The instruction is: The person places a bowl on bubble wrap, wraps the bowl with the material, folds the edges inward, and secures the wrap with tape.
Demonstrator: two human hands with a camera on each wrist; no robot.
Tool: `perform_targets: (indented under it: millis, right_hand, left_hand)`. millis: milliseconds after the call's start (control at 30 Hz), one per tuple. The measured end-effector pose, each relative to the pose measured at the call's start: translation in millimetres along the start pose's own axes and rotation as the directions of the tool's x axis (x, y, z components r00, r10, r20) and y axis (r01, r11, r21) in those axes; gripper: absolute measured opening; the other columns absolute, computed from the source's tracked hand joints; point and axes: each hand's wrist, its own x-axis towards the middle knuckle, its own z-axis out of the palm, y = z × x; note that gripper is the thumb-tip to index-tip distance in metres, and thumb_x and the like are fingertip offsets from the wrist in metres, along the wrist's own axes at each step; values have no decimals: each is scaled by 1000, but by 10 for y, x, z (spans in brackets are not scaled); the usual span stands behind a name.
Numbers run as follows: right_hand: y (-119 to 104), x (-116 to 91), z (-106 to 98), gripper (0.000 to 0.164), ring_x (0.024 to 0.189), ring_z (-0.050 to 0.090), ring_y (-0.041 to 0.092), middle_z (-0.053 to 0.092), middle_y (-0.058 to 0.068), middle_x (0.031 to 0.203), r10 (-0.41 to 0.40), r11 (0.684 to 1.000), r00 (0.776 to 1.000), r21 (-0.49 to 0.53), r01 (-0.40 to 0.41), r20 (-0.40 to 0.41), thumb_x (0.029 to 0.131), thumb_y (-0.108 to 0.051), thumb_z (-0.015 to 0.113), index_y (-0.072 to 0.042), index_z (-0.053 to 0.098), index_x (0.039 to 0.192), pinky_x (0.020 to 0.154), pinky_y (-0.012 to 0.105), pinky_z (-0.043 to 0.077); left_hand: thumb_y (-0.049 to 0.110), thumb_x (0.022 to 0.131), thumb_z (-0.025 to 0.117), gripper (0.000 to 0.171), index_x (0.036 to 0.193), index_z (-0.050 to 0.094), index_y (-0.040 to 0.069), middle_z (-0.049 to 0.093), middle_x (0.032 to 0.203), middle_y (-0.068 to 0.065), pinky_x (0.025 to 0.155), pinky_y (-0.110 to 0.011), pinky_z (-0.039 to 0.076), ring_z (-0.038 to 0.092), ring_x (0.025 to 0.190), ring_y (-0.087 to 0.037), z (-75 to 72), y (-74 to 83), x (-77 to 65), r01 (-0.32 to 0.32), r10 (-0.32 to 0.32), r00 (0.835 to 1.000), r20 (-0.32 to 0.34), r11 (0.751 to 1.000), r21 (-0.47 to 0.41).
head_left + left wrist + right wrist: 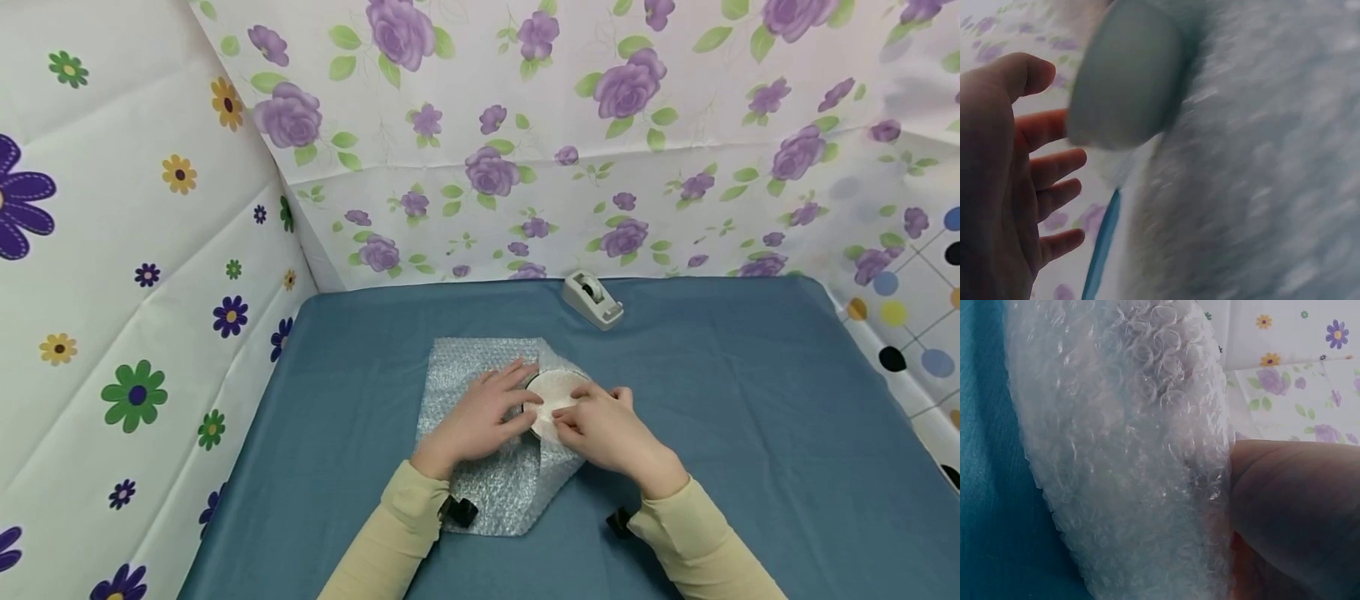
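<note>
Sleeves (386, 533) of pale yellow colour reach in from the lower edge, and beside each cuff there is a small black piece (462, 512). Left hand (478, 419) lies at the left side of the cup (555, 392); its fingers are loosely spread and mostly straight, touching at the rim, so it does not close round anything. Right hand (609, 429) is at the opposite side, with its fingers bent over the raised edge of the bubble wrap (491, 492) and their tips on the cup; it seems to hold this edge, though in the right wrist view the wrap hides the fingers. The cup, with its round cream face upward, sits on the right part of the wrap, between both hands; whether this face is mouth or base, I cannot tell. The wrap lies partly flat on the blue cloth (750, 433), and its right side is folded up against the cup. Farther, near the back edge, stands a white tape dispenser (592, 302). Behind it hangs a rose-printed sheet (525, 108), and at the left a daisy-printed sheet (90, 292).
</note>
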Motion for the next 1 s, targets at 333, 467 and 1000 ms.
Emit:
perform_targets:
  millis: [333,467,1000]
  right_hand:
    - [29,8,4,44,138,54,31,77,-8,127,-27,999,1000,43,27,-4,108,-22,61,-39,70,68,95,61,28]
    - [63,21,-3,44,139,54,29,76,-10,128,-20,998,1000,63,19,19,109,-25,61,-40,69,68,98,64,29]
    - [101,27,2,36,133,58,29,77,-11,123,-55,995,998,78,56,-16,107,-25,66,-39,76,76,95,60,34]
  left_hand:
    - [26,111,56,41,147,62,7,63,145,-15,95,-56,54,67,114,-36,-420,-362,-223,399,-465,833,-299,880,-257]
    - [25,110,57,47,150,58,1,60,146,-20,98,-57,53,62,126,-38,-461,-567,-290,535,-615,730,-299,786,-310]
    - [21,106,64,56,156,52,-2,69,116,-16,87,-48,52,65,96,-29,-362,-811,-353,548,-743,627,-234,634,-546]
